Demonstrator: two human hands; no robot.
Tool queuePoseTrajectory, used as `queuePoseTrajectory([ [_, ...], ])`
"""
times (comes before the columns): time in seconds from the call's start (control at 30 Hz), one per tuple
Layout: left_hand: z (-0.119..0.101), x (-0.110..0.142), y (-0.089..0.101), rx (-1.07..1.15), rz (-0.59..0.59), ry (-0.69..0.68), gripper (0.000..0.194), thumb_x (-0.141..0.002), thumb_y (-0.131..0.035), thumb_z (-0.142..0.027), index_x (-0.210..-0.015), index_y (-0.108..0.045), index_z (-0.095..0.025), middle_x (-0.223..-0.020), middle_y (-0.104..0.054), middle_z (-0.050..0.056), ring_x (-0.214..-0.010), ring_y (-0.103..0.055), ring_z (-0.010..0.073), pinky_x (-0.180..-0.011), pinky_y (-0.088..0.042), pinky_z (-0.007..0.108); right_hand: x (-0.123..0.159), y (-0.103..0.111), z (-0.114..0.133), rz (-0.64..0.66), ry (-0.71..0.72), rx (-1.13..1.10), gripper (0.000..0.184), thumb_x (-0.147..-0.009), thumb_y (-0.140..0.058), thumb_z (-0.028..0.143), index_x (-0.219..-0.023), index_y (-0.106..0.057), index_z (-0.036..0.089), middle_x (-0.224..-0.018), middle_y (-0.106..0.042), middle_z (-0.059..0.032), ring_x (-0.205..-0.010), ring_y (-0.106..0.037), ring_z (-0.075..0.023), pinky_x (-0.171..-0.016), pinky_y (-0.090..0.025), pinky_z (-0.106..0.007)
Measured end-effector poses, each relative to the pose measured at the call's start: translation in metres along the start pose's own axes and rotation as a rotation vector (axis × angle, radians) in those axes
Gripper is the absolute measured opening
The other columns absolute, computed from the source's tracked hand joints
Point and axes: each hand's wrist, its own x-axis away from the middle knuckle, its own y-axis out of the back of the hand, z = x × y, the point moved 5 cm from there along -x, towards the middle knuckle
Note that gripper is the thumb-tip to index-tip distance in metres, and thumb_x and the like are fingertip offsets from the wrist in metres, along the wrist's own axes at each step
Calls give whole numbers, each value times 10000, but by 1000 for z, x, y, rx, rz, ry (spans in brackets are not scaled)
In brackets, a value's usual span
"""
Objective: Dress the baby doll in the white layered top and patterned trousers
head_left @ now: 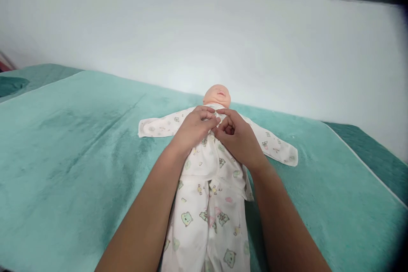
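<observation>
A baby doll [217, 94] lies on its back on a teal blanket [79, 144], head toward the wall. It wears a white romper [207, 204] printed with small bears, sleeves spread to both sides. My left hand [194, 127] and my right hand [237, 136] meet on the doll's upper chest just below the chin. The fingers of both hands are curled and pinch the front edges of the romper near the neckline. What lies under the fingertips is hidden.
A white wall [223, 42] runs behind the bed. The teal blanket's right edge [366, 165] has white piping, with darker green bedding [379, 153] beyond it. More dark green fabric [12, 85] sits at the far left.
</observation>
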Motion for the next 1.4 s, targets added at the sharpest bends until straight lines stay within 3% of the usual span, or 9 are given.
queuePoseTrajectory([
  [0.23, 3, 3, 9, 8, 37, -15, 264, -853, -606, -406, -715, -605, -181, -1365, -554, -11, -762, -563, 102, -498, -337, 246, 6, 3, 4, 24, -91, -14, 392, -864, -586, 336, -1247, -514, 291, -722, -549, 73, -657, -503, -125, -669, -426, -294],
  [0.37, -1, 5, 13, -73, 86, -81, 260, -860, -598, -401, -709, -605, -190, -1389, -549, -23, -965, -610, 159, -593, -405, 252, 15, 8, 15, 5, -193, 176, 201, -870, -564, 402, -1010, -507, 270, -723, -581, 62, -637, -520, -139, -597, -392, -292],
  [0.5, -5, 7, 21, -129, 141, -123, 259, -860, -606, -421, -724, -656, -206, -1398, -557, -12, -1118, -602, 209, -796, -482, 303, 32, 2, 31, 37, -220, 518, 206, -876, -525, 405, -788, -433, 243, -737, -587, 16, -610, -477, -153, -544, -299, -298],
  [0.6, -9, 10, 26, -178, 194, -172, 252, -861, -610, -432, -755, -717, -229, -1397, -569, 4, -1250, -547, 245, -994, -448, 361, 43, -7, 35, 24, -188, 698, 167, -850, -514, 308, -756, -394, 238, -789, -577, -32, -623, -439, -163, -536, -247, -301],
  [0.73, -12, 15, 26, -258, 322, -210, 275, -856, -611, -481, -776, -745, -253, -1448, -536, -3, -1311, -509, 270, -1009, -452, 380, 49, -13, 34, -30, -132, 740, 147, -817, -514, 226, -739, -390, 233, -788, -559, -57, -599, -387, -153, -536, -204, -305],
  [0.87, -12, 17, 24, -340, 344, -227, 195, -819, -663, -461, -820, -751, -286, -1485, -499, -19, -1373, -447, 277, -1026, -442, 370, 43, -3, 26, -2, -155, 543, 178, -833, -504, 244, -674, -428, 222, -685, -525, -22, -582, -379, -145, -537, -223, -306],
  [1.07, -13, 17, 20, -356, 362, -236, 178, -787, -704, -462, -845, -738, -297, -1515, -460, -29, -1430, -375, 275, -966, -480, 335, 36, 18, -2, 73, -352, -222, 61, -789, -560, 257, -740, -580, 226, -636, -447, 37, -574, -387, -116, -525, -299, -263],
  [1.2, -15, 18, 17, -370, 376, -262, 167, -779, -725, -446, -869, -736, -305, -1521, -448, -42, -1459, -333, 257, -1084, -410, 364, 34, 19, -6, 75, -356, -567, 50, -752, -602, 256, -780, -616, 217, -679, -468, 33, -593, -421, -111, -535, -314, -250],
  [1.4, -18, 20, 10, -428, 341, -281, 132, -792, -711, -421, -815, -734, -293, -1506, -466, -46, -1463, -322, 259, -1172, -315, 411, 35, 12, -4, 80, -361, -422, 93, -784, -651, 307, -823, -639, 223, -691, -474, 40, -588, -369, -96, -528, -249, -246],
])
